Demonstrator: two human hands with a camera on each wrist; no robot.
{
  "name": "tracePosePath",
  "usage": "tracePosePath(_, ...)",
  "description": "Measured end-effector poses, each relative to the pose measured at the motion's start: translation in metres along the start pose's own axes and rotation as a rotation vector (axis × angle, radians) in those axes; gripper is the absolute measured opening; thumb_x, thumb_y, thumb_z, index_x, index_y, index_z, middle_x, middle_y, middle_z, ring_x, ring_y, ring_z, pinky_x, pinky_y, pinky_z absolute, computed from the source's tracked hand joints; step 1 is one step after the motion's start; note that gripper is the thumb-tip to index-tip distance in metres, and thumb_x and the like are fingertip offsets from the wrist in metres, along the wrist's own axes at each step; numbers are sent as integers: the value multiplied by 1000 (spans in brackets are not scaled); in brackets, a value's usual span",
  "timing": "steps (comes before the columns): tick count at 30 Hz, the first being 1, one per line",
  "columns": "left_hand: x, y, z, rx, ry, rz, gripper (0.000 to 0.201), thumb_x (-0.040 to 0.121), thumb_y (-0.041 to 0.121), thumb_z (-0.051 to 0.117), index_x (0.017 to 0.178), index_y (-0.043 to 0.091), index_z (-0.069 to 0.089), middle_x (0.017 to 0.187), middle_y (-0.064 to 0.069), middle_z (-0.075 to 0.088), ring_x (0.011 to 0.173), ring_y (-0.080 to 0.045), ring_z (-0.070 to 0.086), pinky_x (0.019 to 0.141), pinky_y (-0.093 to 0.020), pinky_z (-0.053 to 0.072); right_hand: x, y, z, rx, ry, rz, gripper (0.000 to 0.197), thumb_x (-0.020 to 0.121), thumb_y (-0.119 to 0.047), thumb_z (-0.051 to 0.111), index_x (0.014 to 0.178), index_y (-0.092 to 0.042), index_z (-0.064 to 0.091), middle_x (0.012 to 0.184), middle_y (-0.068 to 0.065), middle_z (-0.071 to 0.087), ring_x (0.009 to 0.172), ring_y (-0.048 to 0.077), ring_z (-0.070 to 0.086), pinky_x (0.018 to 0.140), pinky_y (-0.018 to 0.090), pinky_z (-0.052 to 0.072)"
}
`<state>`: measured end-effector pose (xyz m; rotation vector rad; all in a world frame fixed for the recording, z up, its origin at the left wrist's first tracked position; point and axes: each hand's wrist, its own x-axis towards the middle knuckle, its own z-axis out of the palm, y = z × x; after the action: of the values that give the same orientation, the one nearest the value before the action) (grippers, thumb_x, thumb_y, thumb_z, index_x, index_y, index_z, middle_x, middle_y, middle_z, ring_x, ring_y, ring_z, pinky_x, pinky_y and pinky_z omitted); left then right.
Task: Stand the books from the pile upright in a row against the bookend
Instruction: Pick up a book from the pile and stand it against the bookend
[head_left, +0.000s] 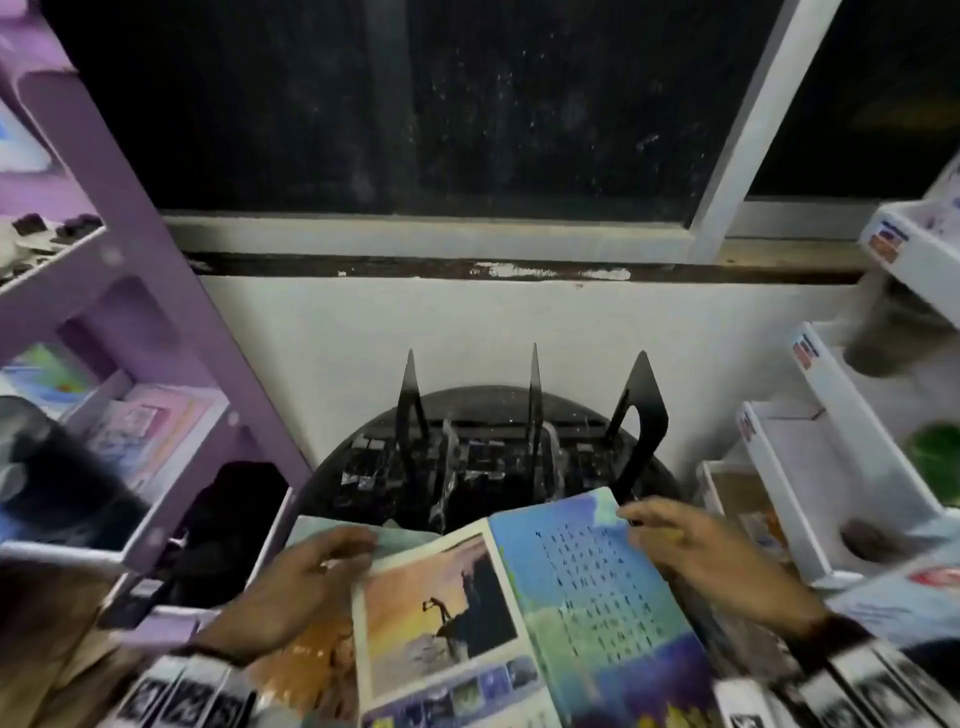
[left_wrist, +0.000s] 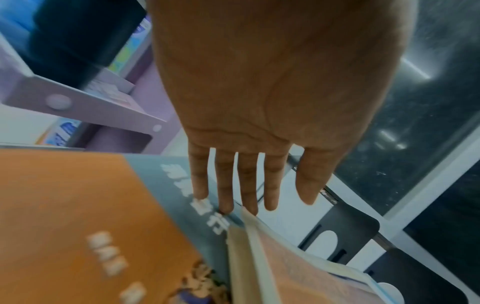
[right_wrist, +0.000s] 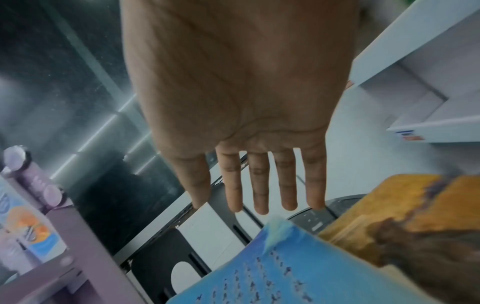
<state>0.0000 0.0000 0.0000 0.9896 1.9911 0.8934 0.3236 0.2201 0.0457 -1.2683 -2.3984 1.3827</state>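
- Here, the left hand (head_left: 291, 587) reaches over the pile with fingers straight and spread, its fingertips (left_wrist: 226, 207) at a grey-green book (left_wrist: 187, 197) beside an orange book (left_wrist: 64, 216).
- An open book (head_left: 519, 608), sunset picture on one cover and blue on the other, lies between the hands.
- The right hand (head_left: 711, 551), fingers straight and apart, hovers over its blue corner.
- Behind, black bookends (head_left: 639, 415) stand on a round black table (head_left: 498, 400).
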Motion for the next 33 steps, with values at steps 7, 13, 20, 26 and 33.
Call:
tracePosePath(7,28,22,21,152,-205,56,21,95,30,55,114,30,65,114,14,65,104,1,58,79,-8,43,56,-9,31,-293,-132,-80,45,90,-53,58,131,-35,54,134,-14,53,118,3,50,93,21,38)
tracePosePath(13,28,24,32,280,-291,126,20,92,36,60,110,31,65,102,10,72,89,-4,68,80,-20,53,63,-18,38,-527,-244,-155,52,89,-60,52,133,-33,51,131,-16,54,120,7,51,101,26,37)
tracePosePath(20,35,14,36,364,-269,261,34,83,48,64,108,26,67,101,6,73,90,-13,70,85,-35,56,54,-21,42,-588,-204,-224,51,89,-62,48,129,-31,52,119,-14,61,108,7,59,101,31,42)
tracePosePath(26,31,24,35,364,-178,342,28,84,42,65,105,23,65,97,5,72,86,-10,69,76,-26,52,36,-28,40,-606,-133,-214,58,85,-67,43,127,-29,54,115,-17,57,111,9,53,95,29,38)
tracePosePath(33,14,58,27,286,11,485,10,93,18,60,102,21,63,98,-1,61,72,-8,62,62,-14,48,13,-36,38,-493,50,-250,69,78,-74,41,127,-27,53,127,-3,57,114,18,54,99,36,42)
